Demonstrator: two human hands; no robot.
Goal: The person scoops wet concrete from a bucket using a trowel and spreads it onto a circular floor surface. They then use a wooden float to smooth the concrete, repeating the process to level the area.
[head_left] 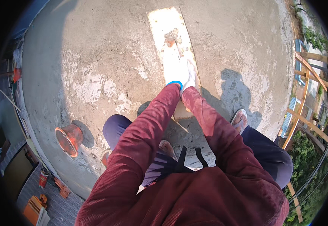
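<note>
Both my hands wear white gloves and sit close together on a long, pale plastering float [187,42], which lies flat on the wet grey mortar surface. My left hand [172,67], with a blue cuff at its wrist, is closed on the float's handle; a reddish-brown end of the handle [169,41] shows ahead of it. Right beside it, my right hand [189,72] is closed on the float too. Strong sunlight washes out the gloves, so single fingers are hard to make out. Grey mortar is smeared over the float's far half.
An orange-red bucket [69,140] stands to the left on the mortar [107,49]. Near my knees lies a thin stick [181,126]. A sandalled foot [239,119] rests at the right. Beyond the slab's right edge are wooden poles [305,105] and cables; bricks [62,187] lie lower left.
</note>
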